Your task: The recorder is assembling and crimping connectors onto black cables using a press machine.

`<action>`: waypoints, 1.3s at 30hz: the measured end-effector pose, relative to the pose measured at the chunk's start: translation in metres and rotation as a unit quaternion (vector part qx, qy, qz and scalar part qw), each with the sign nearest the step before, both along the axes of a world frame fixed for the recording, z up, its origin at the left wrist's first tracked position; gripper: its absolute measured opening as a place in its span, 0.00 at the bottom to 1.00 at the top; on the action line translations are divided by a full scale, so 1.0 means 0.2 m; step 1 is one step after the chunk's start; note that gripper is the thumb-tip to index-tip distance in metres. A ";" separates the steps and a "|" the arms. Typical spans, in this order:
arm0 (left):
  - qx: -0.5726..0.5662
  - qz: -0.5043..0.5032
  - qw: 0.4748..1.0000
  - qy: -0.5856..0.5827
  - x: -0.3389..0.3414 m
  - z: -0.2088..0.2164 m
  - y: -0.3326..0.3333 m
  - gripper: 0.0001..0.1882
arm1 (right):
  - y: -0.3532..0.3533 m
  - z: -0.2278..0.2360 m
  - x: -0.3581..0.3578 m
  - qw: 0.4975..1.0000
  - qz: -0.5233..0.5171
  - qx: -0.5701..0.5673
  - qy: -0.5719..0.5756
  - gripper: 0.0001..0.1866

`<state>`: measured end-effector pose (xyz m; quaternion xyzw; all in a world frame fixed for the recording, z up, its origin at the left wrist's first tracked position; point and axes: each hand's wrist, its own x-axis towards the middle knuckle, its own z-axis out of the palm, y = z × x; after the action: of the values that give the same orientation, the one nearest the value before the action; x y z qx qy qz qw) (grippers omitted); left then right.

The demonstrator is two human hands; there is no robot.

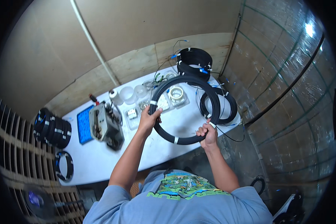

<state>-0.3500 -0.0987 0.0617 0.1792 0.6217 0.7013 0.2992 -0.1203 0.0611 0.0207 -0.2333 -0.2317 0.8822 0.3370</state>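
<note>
A large coil of black cable, bound with several white ties, is held up over the front of the white table. My left hand is closed round its left side, just below a white tie. On the lower right, my right hand grips the coil beside another white tie. Behind the held coil, a second black coil lies flat on the table. A tall stack of black coils with blue-tipped cable ends stands at the far right.
On the white table stand a grey machine, a blue tray, a white bottle, and clear containers with a roll of tape. More coils are stacked at the left end. A plastic-wrapped wall rises on the right.
</note>
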 end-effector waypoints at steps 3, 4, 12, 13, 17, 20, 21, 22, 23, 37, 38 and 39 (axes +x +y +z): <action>-0.025 -0.011 1.000 0.011 -0.09 -0.07 0.06 0.15 | 0.00 -0.08 -0.05 1.000 -0.028 -0.001 0.006 0.10; -0.023 -0.020 1.000 0.003 -0.10 -0.08 0.07 0.16 | -0.02 -0.08 -0.06 0.999 -0.036 0.002 0.003 0.10; -0.025 -0.032 0.999 -0.021 -0.05 -0.07 0.06 0.17 | -0.09 -0.10 0.01 0.998 -0.059 -0.014 0.004 0.09; -0.023 -0.032 0.999 -0.018 -0.03 -0.06 0.04 0.17 | -0.10 -0.10 0.02 0.998 -0.060 -0.013 0.006 0.09; -0.034 -0.018 0.999 -0.031 0.07 -0.05 -0.03 0.15 | -0.14 -0.08 0.10 0.999 -0.042 -0.022 0.004 0.09; -0.044 -0.016 0.998 -0.052 0.11 0.00 -0.04 0.15 | -0.15 -0.03 0.14 0.998 -0.047 -0.024 -0.016 0.10; -0.044 -0.020 0.997 -0.054 0.14 0.00 -0.04 0.15 | -0.16 -0.04 0.17 0.998 -0.051 -0.024 -0.018 0.10; -0.046 -0.019 0.997 -0.055 0.16 0.00 -0.04 0.15 | -0.16 -0.04 0.19 0.999 -0.050 -0.017 -0.010 0.09; -0.047 -0.018 0.997 -0.057 0.17 0.00 -0.04 0.15 | -0.17 -0.04 0.21 0.999 -0.049 -0.010 -0.003 0.09; -0.075 -0.020 0.995 -0.063 0.23 -0.04 -0.05 0.15 | -0.17 -0.09 0.26 0.997 -0.054 -0.047 -0.026 0.10; -0.077 -0.014 0.994 -0.070 0.22 -0.05 -0.06 0.15 | -0.18 -0.10 0.24 0.997 -0.052 -0.043 -0.038 0.10; -0.081 -0.013 0.994 -0.072 0.20 -0.07 -0.07 0.15 | -0.18 -0.12 0.22 0.997 -0.052 -0.046 -0.040 0.10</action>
<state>-0.3093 -0.1126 0.0478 0.1117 0.6505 0.6560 0.3661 -0.0760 0.0243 -0.0033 -0.2950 -0.1915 0.8634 0.3616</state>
